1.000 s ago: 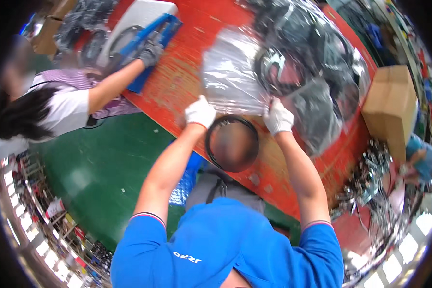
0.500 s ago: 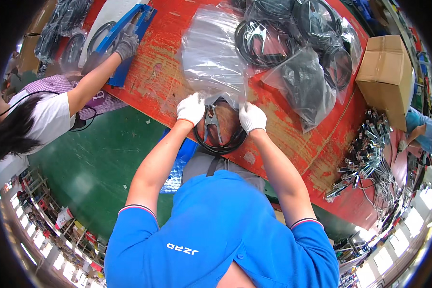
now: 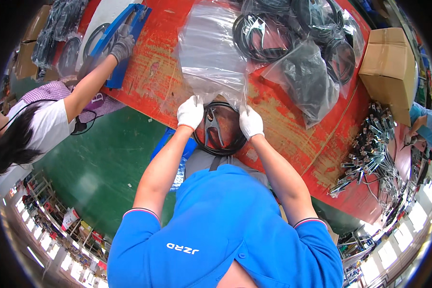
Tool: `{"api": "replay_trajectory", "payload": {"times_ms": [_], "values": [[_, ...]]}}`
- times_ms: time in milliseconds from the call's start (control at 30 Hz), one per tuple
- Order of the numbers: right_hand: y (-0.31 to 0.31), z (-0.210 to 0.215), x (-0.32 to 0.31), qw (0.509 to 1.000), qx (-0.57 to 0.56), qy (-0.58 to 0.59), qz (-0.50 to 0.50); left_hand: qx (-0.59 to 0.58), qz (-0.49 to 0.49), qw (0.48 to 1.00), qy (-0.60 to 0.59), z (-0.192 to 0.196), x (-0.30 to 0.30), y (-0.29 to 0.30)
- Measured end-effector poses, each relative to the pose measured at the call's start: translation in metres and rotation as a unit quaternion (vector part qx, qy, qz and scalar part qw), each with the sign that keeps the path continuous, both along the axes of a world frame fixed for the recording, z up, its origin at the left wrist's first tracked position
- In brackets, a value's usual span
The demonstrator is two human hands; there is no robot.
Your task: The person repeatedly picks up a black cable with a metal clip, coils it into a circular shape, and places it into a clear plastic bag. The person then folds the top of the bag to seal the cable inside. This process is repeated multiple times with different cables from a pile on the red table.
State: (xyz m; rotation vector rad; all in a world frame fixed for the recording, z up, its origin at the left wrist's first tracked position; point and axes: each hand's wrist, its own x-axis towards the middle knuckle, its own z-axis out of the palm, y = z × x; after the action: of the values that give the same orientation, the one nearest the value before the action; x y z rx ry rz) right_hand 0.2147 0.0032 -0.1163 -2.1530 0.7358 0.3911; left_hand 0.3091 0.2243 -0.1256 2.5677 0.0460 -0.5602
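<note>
A coil of black cable (image 3: 219,151) with a grey metal clamp (image 3: 212,126) lies at the near edge of the red table, between my hands. Just beyond it is a stack of clear plastic bags (image 3: 211,53), its near end reaching the top of the coil. My left hand (image 3: 190,113), in a white glove, pinches the left side of a plastic bag's mouth beside the coil. On the opposite side my white-gloved right hand (image 3: 251,122) grips the right corner of that mouth. How much of the coil's top lies inside the bag I cannot tell.
Bagged cable coils (image 3: 264,38) are heaped at the far right, near a cardboard box (image 3: 388,62). Several loose metal clamps (image 3: 372,149) pile up at the right edge. On the left, a co-worker's gloved hand (image 3: 123,47) works at a blue metal fixture (image 3: 140,29).
The bag's mouth has shifted slightly on the coil's top, and more of the coil's upper rim shows. Both my hands stay on the bag. The co-worker's hand has moved slightly nearer.
</note>
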Motion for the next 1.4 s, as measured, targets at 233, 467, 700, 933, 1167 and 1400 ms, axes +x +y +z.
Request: {"api": "replay_trajectory", "payload": {"times_ms": [233,467,700,933,1167,1400], "values": [[0.004,-0.018,0.005,0.993,0.003,0.014,-0.120,0.023,0.097,0.994,0.040,-0.005,0.007,-0.011],[0.005,-0.030,0.004,0.983,-0.026,0.020,-0.178,0.036,0.164,0.983,0.070,-0.001,0.015,-0.016],[0.004,-0.028,0.013,0.977,-0.038,0.075,-0.196,0.043,0.159,0.984,0.063,-0.012,0.017,-0.012],[0.008,-0.027,-0.005,0.975,-0.028,-0.049,-0.215,-0.030,0.111,0.992,-0.053,-0.012,-0.009,0.002],[0.001,-0.003,-0.003,0.992,-0.117,-0.005,-0.050,0.054,0.043,0.998,-0.003,-0.012,0.006,0.012],[-0.016,-0.023,-0.013,0.985,-0.172,-0.014,0.003,0.175,-0.075,0.981,0.034,0.010,0.026,0.006]]}}
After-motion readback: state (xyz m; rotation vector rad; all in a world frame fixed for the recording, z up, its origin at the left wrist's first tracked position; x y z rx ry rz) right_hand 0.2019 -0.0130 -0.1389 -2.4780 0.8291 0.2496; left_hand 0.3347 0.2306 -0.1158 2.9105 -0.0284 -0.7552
